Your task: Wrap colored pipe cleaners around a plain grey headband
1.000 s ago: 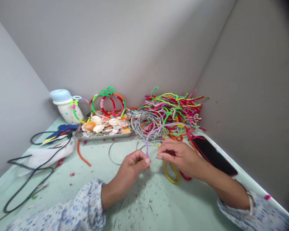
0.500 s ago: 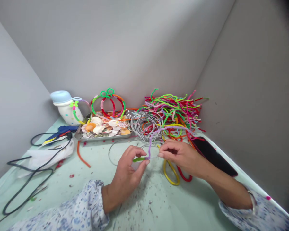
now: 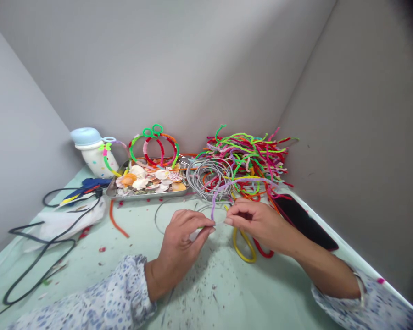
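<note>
Pipe cleaner [image 3: 221, 187], purple, lower end hidden, is pinched in the left hand [image 3: 181, 245]; right hand [image 3: 259, 225] pinches a barely visible strand [image 3: 220, 223].

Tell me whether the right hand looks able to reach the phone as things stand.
Probably yes: the phone lies beside the right forearm, mostly uncovered, though the right hand seems to be pinching a thin strand.

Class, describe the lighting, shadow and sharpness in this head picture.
Head view: right wall darker than left wall; black shading in the top right corner; soft shadow beside the left hand; right sleeve looks slightly blurred.
</note>
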### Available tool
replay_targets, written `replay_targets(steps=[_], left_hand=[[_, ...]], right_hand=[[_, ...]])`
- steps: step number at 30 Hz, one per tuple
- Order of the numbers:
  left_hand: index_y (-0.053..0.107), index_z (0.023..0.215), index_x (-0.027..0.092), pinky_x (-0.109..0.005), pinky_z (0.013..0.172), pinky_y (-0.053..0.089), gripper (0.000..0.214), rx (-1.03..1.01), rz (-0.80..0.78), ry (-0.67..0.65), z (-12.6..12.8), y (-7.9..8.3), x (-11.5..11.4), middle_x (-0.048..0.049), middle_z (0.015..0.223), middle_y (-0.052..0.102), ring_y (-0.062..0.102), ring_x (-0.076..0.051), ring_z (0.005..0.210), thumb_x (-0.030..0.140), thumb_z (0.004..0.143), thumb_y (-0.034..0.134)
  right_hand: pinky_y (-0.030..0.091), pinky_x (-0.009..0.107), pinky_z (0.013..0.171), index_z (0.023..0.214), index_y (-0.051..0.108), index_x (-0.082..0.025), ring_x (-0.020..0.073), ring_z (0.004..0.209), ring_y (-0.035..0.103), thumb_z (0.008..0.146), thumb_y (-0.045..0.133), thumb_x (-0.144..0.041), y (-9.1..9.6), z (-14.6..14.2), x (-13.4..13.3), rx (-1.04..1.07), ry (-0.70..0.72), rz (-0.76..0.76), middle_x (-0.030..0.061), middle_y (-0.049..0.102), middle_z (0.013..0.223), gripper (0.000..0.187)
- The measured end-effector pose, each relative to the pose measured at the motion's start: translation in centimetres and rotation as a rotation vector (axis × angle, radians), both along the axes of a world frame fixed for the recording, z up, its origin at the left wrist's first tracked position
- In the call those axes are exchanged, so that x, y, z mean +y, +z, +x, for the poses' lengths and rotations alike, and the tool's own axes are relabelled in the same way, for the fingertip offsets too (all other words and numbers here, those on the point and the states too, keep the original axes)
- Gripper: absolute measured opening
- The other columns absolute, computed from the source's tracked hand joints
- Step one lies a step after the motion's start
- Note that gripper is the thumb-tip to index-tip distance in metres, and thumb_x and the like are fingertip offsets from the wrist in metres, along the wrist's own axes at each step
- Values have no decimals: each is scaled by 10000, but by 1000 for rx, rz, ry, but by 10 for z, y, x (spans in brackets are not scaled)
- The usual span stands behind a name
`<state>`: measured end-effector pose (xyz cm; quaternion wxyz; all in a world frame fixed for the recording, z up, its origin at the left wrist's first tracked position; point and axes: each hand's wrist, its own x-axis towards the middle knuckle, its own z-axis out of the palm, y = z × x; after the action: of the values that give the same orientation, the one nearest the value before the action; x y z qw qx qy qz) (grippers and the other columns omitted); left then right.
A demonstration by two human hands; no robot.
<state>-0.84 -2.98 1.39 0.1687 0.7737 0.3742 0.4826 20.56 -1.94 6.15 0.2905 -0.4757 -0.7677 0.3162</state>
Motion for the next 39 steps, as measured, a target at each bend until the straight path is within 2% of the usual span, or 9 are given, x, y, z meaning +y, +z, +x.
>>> replay_targets(steps=[16,28,39], left_hand=[[728,923,212,-333,780,474,130,3,83,-14,0,-1,1,-37,843,724,634,-189,824,141,815,719],[727,932,201,-344,782,495,130,-72,-8,-32,1,-4,1,-49,875,696,637,-192,844,130,826,702],[732,943,201,-330,767,496,123,-19,38,-17,0,-5,2,-52,867,696,628,-188,841,147,840,693]], right_hand=[[419,276,700,791,700,-212,144,737,564,891,622,-263,4,0,-1,10,31,42,-8,597,778,137],[422,294,717,789,701,-215,156,756,568,891,621,-267,4,0,-2,13,31,70,1,604,781,139],[416,286,704,769,707,-212,150,746,556,871,644,-228,4,-1,-2,39,17,64,-7,589,757,120]])
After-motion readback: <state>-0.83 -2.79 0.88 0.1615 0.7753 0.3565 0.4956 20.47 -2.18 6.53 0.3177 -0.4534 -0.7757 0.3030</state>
